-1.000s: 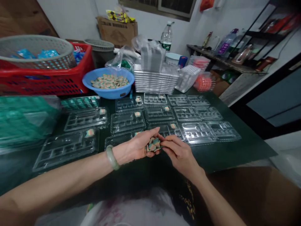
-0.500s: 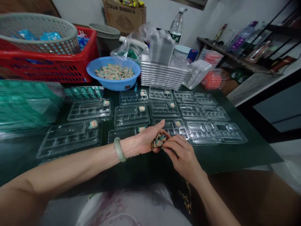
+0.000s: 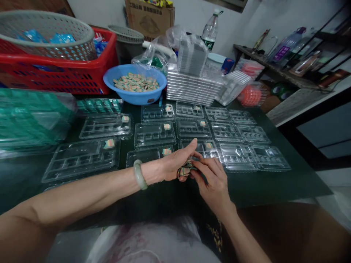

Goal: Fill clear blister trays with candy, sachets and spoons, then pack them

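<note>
My left hand [image 3: 178,160], with a pale green bangle [image 3: 140,175] at its wrist, cups a handful of small striped pieces [image 3: 185,170] in pink, green and cream. Against that pile, the fingers of my right hand [image 3: 212,179] are pinched together; what is between their tips is too small to make out. Clear plastic trays [image 3: 155,135] with compartments lie in rows on the dark table. Several trays hold a striped piece, such as the piece [image 3: 109,143] in the near left tray, in the upper right compartment. The trays [image 3: 238,157] at the right hold none.
A blue bowl [image 3: 109,78] of striped pieces stands at the back, beside stacked clear trays [image 3: 192,87]. A red basket [image 3: 68,69] with a grey strainer is at the back left, above green packs [image 3: 30,120]. A shelf [image 3: 276,67] with bottles stands right.
The view has shifted slightly. My right fingers have moved a little into the pile of striped pieces in my left hand. The trays stay where they lay.
</note>
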`<action>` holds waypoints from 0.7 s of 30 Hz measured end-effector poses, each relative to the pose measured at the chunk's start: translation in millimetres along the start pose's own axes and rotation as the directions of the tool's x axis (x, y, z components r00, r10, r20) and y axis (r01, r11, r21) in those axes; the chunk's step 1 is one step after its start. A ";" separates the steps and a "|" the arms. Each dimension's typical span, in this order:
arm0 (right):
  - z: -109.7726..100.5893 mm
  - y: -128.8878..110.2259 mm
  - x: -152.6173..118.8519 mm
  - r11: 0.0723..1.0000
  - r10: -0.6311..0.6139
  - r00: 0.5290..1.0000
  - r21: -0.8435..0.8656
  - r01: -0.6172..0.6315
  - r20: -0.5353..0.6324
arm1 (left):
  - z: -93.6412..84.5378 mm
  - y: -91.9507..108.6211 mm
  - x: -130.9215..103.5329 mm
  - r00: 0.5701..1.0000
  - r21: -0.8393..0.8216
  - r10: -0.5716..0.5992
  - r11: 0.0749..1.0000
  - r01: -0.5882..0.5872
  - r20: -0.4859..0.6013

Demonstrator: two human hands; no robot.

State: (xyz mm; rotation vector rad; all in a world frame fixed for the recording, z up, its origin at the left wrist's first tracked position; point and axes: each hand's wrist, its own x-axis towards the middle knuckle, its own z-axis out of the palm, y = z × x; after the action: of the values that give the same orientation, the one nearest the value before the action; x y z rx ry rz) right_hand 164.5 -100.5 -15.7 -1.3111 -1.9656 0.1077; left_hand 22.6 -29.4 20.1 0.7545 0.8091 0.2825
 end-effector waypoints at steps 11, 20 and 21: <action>5.5 3.3 -2.0 0.893 0.321 0.945 0.352 -0.280 -0.062 | -7.3 -3.4 6.2 0.998 0.005 -0.062 0.998 0.062 -0.010; 10.5 4.0 1.4 0.477 0.620 0.781 0.755 -0.450 0.074 | -7.4 -5.3 5.5 0.991 0.103 0.115 0.989 -0.108 -0.069; 10.9 4.4 2.0 0.455 0.635 0.770 0.773 -0.442 0.067 | -7.4 -4.8 5.2 0.990 0.105 0.130 0.987 -0.125 -0.046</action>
State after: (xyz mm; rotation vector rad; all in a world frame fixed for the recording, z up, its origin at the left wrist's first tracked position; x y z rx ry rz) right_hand 160.6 -93.3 -24.4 -1.2170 -0.9818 0.9585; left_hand 20.3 -26.5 10.5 0.8999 0.8311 0.3795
